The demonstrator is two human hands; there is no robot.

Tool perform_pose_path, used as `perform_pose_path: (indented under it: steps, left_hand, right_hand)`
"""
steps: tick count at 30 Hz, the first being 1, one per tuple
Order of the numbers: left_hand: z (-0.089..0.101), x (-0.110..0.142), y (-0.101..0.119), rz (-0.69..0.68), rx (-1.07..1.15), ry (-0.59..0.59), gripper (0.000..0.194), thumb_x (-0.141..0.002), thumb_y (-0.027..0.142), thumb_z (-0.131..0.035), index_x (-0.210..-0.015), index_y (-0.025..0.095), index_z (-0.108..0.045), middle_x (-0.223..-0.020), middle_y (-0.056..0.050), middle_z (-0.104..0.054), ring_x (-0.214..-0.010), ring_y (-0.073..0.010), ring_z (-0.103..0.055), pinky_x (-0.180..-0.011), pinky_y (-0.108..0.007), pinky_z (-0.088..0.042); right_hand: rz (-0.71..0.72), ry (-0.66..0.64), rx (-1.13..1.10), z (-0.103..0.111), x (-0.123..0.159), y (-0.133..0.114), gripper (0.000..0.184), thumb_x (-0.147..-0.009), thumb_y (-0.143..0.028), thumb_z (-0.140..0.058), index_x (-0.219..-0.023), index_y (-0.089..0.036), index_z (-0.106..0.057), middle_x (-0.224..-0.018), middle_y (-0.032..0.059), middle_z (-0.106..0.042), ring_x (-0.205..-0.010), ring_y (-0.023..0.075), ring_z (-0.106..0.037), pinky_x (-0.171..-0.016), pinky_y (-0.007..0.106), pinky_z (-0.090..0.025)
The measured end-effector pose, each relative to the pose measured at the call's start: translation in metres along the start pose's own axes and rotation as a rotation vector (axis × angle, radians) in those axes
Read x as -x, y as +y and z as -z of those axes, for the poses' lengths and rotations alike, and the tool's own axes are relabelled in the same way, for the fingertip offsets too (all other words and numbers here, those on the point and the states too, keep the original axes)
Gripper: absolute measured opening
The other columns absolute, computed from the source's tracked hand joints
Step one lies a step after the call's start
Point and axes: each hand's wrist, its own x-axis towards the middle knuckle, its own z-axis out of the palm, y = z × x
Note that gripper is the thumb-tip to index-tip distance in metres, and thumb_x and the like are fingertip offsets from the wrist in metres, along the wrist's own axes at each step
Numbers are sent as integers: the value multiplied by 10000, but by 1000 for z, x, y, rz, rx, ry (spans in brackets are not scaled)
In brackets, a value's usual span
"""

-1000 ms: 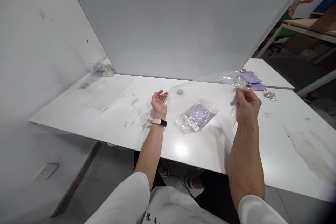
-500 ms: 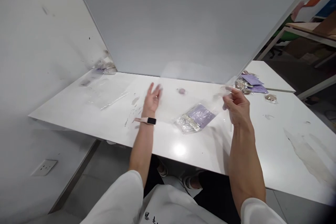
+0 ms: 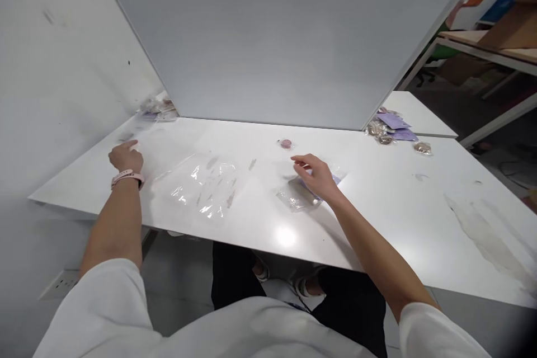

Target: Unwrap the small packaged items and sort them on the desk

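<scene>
My left hand, a pink band on its wrist, reaches over the far left of the white table. Its index finger is stretched out beside clear plastic film, and the other fingers are partly hidden. I see nothing held in it. A crinkled clear plastic bag lies between my hands. My right hand hovers over or touches a clear packet with a purple card, partly covering it. Its fingers are loosely bent and apart, with nothing visible between them. Beyond it lies a small wrapped pinkish round piece.
A tall grey-white panel stands along the table's back edge. Wrapped pieces are heaped in the back left corner. More wrapped pieces with purple cards sit at the right, near a lone wrapped brown piece. A wall borders the left.
My left hand has swung far left from the middle. My right hand has moved left, over the purple-card packet. A crinkled clear bag now shows on the table between them.
</scene>
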Motion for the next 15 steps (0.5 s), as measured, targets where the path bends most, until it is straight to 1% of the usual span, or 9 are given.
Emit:
perform_pose_path:
  steps: [2, 3, 4, 6, 8, 9, 11, 12, 15]
  left_hand:
    - [-6, 9, 5, -54, -46, 27, 238, -749, -42, -664, -769, 180, -581, -1242, 50, -669, -1514, -270, -220, -1252, -592, -18]
    - [-16, 19, 13, -93, -31, -7, 260, -724, -40, -690, -781, 191, -587, -1251, 62, -661, -1516, -258, -204, -1258, -567, 0]
    - [-30, 34, 24, -127, -7, -75, 271, -712, -24, -713, -795, 207, -598, -1215, 70, -671, -1491, -247, -261, -1264, -548, -33]
    - [-68, 79, 50, -159, 133, -383, 195, -762, 40, -701, -824, 213, -635, -1087, 27, -696, -1379, -240, -415, -1254, -512, -152]
    - [-112, 139, 73, -156, 156, -596, 121, -745, 95, -717, -739, 203, -664, -890, -5, -710, -1079, -232, -623, -1111, -436, -409]
    - [-134, 172, 82, -155, 158, -695, 114, -706, 111, -746, -695, 198, -672, -802, -9, -700, -931, -222, -661, -998, -394, -488]
    - [-172, 231, 94, -61, 125, -1030, 77, -704, 156, -723, -648, 185, -679, -709, -18, -670, -815, -216, -659, -847, -341, -508]
    - [-187, 256, 97, -44, 113, -1132, 80, -696, 182, -728, -633, 173, -679, -676, -26, -660, -783, -223, -652, -798, -332, -499]
    - [-214, 302, 104, -16, 107, -1234, 98, -694, 239, -743, -721, 150, -710, -724, -48, -679, -782, -219, -632, -747, -311, -473]
  right_hand:
    - [-33, 176, 122, 18, 21, 19, 258, -897, -356, -552, -1063, -264, -726, -1079, 65, -663, -975, 219, -609, -855, 392, -520]
    - [-73, 271, 178, 26, 30, 27, 262, -894, -360, -543, -1047, -257, -727, -1080, 72, -661, -941, 217, -615, -829, 384, -521]
    - [-127, 350, 226, 35, 39, 35, 264, -890, -361, -535, -1030, -249, -728, -1058, 73, -667, -882, 208, -621, -800, 375, -518]
    - [-262, 419, 291, 46, 53, 47, 251, -874, -365, -538, -969, -236, -731, -931, 56, -688, -732, 186, -612, -745, 358, -498]
    - [-370, 373, 292, 51, 62, 54, 246, -860, -388, -557, -924, -229, -733, -794, 33, -694, -646, 177, -596, -709, 340, -477]
    - [-401, 335, 269, 50, 65, 56, 254, -855, -406, -568, -923, -227, -736, -754, 27, -693, -626, 176, -594, -690, 329, -469]
    - [-420, 277, 176, 46, 68, 60, 293, -844, -438, -591, -971, -221, -742, -758, 30, -704, -612, 170, -595, -650, 307, -465]
    - [-419, 259, 104, 44, 69, 61, 327, -836, -451, -607, -1020, -215, -740, -783, 33, -711, -615, 165, -598, -639, 300, -470]
    - [-436, 234, -127, 41, 68, 69, 502, -794, -490, -671, -1193, -187, -703, -828, 28, -708, -639, 156, -605, -620, 289, -496]
